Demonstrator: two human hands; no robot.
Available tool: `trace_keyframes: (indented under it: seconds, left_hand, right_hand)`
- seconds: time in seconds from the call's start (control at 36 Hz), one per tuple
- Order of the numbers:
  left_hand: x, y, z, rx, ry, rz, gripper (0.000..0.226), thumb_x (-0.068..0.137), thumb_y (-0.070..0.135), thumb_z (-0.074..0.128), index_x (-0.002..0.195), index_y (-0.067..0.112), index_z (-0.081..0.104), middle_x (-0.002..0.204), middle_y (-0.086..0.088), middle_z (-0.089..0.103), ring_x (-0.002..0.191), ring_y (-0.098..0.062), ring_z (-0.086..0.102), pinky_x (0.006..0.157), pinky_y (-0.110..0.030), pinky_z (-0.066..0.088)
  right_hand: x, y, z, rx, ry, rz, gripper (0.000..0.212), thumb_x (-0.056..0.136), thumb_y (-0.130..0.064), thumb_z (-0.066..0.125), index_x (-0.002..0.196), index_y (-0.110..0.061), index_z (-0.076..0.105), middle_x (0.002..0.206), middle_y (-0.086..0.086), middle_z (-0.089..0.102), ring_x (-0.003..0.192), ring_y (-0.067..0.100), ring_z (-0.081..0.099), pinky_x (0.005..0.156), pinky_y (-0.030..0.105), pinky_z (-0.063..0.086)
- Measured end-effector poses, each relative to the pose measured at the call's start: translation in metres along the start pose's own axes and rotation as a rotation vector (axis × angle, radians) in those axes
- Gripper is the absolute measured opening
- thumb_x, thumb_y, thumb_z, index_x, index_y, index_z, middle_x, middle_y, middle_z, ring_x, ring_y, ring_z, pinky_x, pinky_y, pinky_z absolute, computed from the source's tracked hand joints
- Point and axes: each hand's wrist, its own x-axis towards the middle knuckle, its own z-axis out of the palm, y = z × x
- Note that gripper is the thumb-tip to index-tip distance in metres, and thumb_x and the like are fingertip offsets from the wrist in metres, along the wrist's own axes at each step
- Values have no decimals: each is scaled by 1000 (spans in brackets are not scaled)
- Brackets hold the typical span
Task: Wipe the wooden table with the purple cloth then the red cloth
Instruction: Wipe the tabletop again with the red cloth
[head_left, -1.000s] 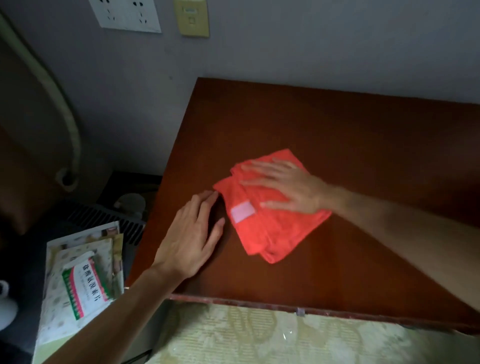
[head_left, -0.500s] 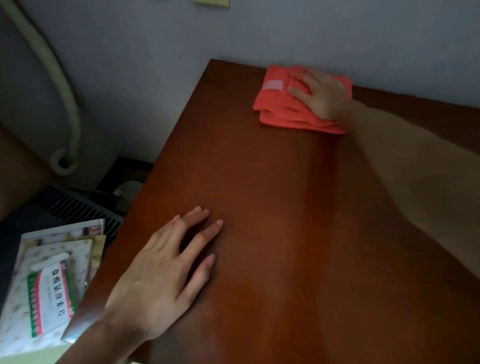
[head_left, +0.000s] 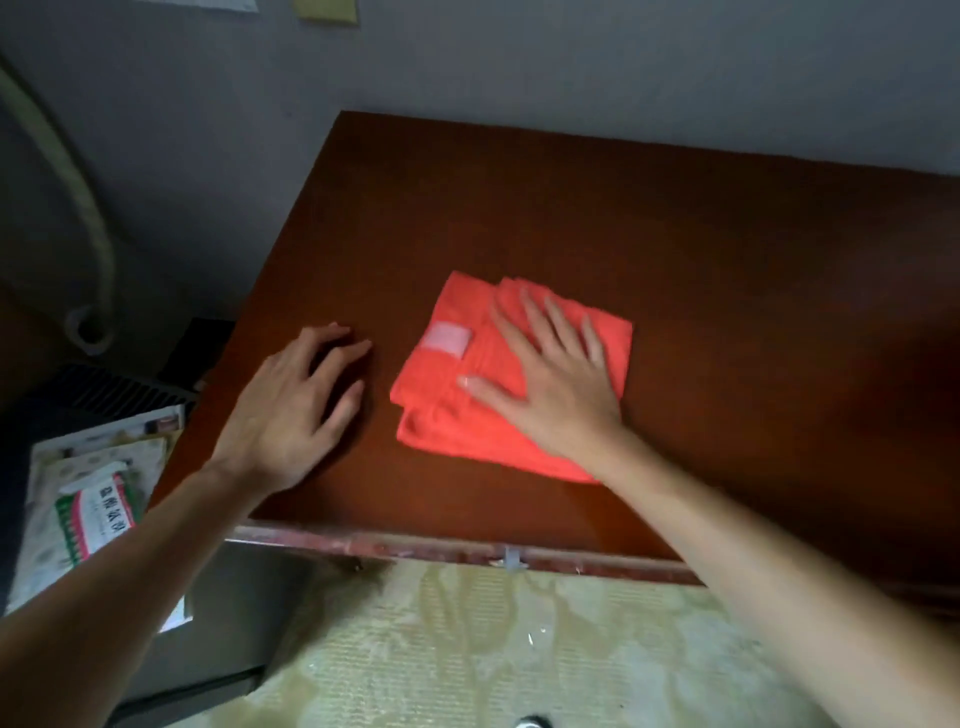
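Note:
A folded red cloth (head_left: 452, 405) with a pale label lies on the dark wooden table (head_left: 675, 291), left of its middle. My right hand (head_left: 556, 384) lies flat on the cloth, fingers spread and pointing to the far edge, pressing it onto the wood. My left hand (head_left: 291, 410) rests on the bare tabletop just left of the cloth, fingers slightly curled, holding nothing. No purple cloth is in view.
The table's far edge meets a grey wall (head_left: 519, 67). A pale patterned surface (head_left: 493, 649) lies below the near edge. Left of the table, lower down, sit printed packets and papers (head_left: 88, 499), a dark grille (head_left: 104, 389) and a pale hose (head_left: 88, 223).
My right hand has pulled the red cloth back from the far edge by the wall toward the near left part of the table. My left hand stays on the tabletop.

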Motion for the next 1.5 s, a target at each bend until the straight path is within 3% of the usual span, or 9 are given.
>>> trace_keyframes:
  seconds: [0.11, 0.22, 0.33, 0.56, 0.69, 1.0, 1.11, 1.25, 1.5]
  left_hand:
    - [-9, 20, -3, 29, 71, -52, 48, 100, 40, 35, 134, 13, 56, 134, -11, 49, 117, -34, 55, 87, -47, 45]
    - [-17, 53, -1, -18, 74, 15, 46, 101, 42, 35, 135, 17, 55, 132, -7, 50, 116, -28, 54, 91, -44, 43]
    - [-13, 74, 9, -49, 22, 77, 47, 102, 44, 35, 137, 19, 53, 134, -3, 49, 118, -23, 52, 93, -38, 39]
    - [17, 98, 26, -258, 62, -70, 54, 101, 48, 35, 140, 14, 48, 136, -2, 46, 125, -23, 51, 100, -41, 44]
    - [23, 106, 34, -101, -6, 16, 53, 103, 51, 29, 150, 29, 42, 151, -2, 41, 146, -21, 35, 119, -37, 23]
    - [27, 105, 35, -82, -103, -29, 52, 105, 50, 29, 155, 39, 31, 160, 6, 31, 153, -8, 16, 124, -31, 10]
    - [30, 103, 36, -87, -92, -8, 53, 103, 50, 33, 155, 38, 34, 159, 5, 34, 153, -10, 21, 123, -30, 13]
    - [30, 105, 35, -95, -78, -11, 52, 103, 52, 31, 153, 40, 36, 159, 6, 34, 153, -7, 18, 123, -24, 7]
    - [27, 103, 37, -78, -60, -3, 54, 102, 56, 26, 153, 41, 34, 157, 2, 34, 152, -12, 21, 120, -29, 14]
  right_hand:
    - [-103, 2, -6, -28, -12, -188, 89, 88, -86, 30, 162, -38, 21, 172, -3, 9, 159, 17, 2, 126, 53, 11]
    - [-123, 46, -25, -73, -159, -445, 89, 88, -83, 42, 162, -41, 15, 173, -5, 0, 159, 14, -6, 128, 51, 9]
    - [-100, 68, -32, -45, -199, -553, 83, 90, -79, 48, 160, -43, 22, 172, -8, 4, 158, 11, -4, 128, 47, 6]
    - [-4, 113, -38, -47, -251, -752, 71, 96, -68, 46, 159, -38, 30, 172, -4, 12, 159, 15, 5, 128, 44, 7]
    - [94, 159, -41, -103, -219, -776, 72, 99, -67, 36, 159, -28, 33, 170, 4, 20, 158, 21, 15, 126, 48, 17]
    - [269, 219, -42, -86, -176, -455, 84, 91, -84, 17, 161, -37, 25, 170, 1, 22, 157, 23, 20, 127, 45, 16]
    - [294, 226, -37, -27, -89, -176, 73, 93, -79, 31, 158, -46, 26, 169, 4, 25, 156, 23, 21, 126, 41, 14]
    - [289, 219, -38, -17, -54, -4, 69, 97, -73, 36, 159, -44, 25, 170, 0, 19, 157, 22, 17, 125, 43, 11]
    - [188, 186, -38, -23, -92, 170, 89, 86, -89, 25, 161, -42, 14, 173, 0, 1, 159, 20, 0, 125, 49, 4]
